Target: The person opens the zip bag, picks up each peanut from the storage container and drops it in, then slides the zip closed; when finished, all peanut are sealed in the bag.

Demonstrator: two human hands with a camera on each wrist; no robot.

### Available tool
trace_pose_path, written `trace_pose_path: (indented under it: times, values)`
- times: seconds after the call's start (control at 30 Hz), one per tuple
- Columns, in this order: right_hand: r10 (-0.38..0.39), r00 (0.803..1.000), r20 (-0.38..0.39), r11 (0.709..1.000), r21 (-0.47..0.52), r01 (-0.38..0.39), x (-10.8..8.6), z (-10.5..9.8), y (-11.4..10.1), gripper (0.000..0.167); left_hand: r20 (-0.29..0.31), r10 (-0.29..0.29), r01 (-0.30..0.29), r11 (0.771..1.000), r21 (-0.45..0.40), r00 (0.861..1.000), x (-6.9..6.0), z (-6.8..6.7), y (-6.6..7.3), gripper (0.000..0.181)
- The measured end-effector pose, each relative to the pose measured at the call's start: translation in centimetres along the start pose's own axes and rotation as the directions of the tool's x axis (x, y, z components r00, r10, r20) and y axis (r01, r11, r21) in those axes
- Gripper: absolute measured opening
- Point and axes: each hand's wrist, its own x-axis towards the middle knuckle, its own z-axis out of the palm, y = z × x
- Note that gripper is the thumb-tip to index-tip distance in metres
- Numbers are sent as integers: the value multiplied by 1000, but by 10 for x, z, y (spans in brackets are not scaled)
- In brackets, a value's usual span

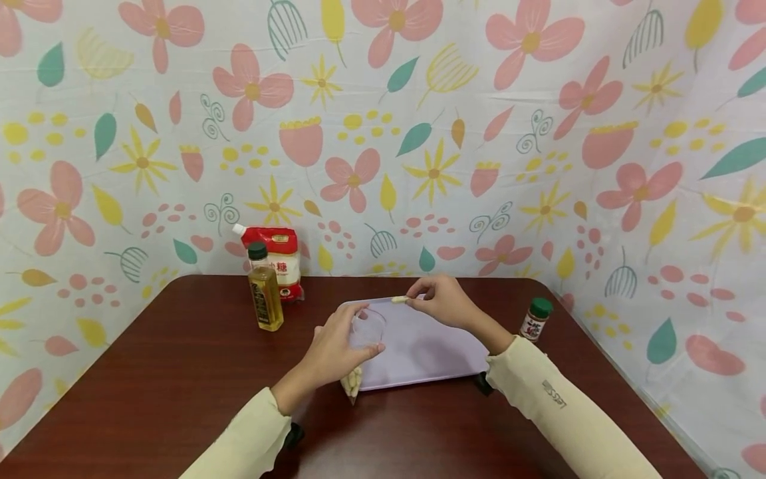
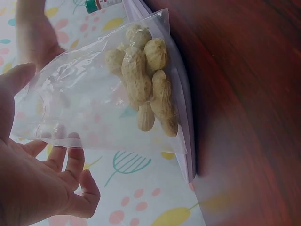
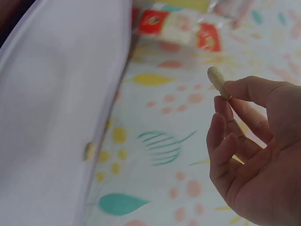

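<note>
A clear plastic bag [image 2: 89,99] with several unshelled peanuts [image 2: 137,80] at its bottom hangs from my left hand [image 1: 335,349], by the left edge of a lavender tray [image 1: 419,339]. The thumb and fingers of that hand hold opposite sides of the bag's upper part, spread wide. Over the far edge of the tray, my right hand [image 1: 443,303] pinches one peanut [image 3: 217,81] between thumb and fingertips. Its other fingers are loosely curled, as the right wrist view shows. A small tan thing [image 3: 89,151], too blurred to name, lies near the tray's rim.
A bottle of yellow oil [image 1: 265,293] and a red and white spouted pouch [image 1: 281,259] stand at the back left of the dark wooden table [image 1: 197,372]. On the right is a green-capped jar [image 1: 535,320]. A flower-patterned cloth [image 1: 383,133] hangs behind the table.
</note>
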Motion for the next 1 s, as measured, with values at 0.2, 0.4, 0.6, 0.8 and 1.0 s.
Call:
trace_pose_path:
  times: [0.2, 0.4, 0.6, 0.8, 1.0]
  values:
    - [-81, 997, -4, 996, 34, 81, -9, -4, -30, 3, -10, -14, 14, 1000, -11, 1000, 1, 2, 0, 73]
    - [-132, 991, 20, 989, 64, 131, -13, -1, -49, 4, 3, -25, 25, 999, -21, 1000, 1, 2, 1, 73]
    - [-154, 987, 51, 984, 103, 148, -12, 1, -58, 6, 9, -10, 10, 1000, -24, 1000, 1, 2, 3, 72]
    - [-125, 991, 45, 985, 128, 118, -4, 3, -52, 7, 6, -5, 5, 1000, -20, 1000, 2, 1, 6, 71]
    - [-48, 998, 39, 984, 174, 41, 10, 4, -26, 7, 11, -2, 3, 1000, -28, 1000, 2, 2, 5, 72]
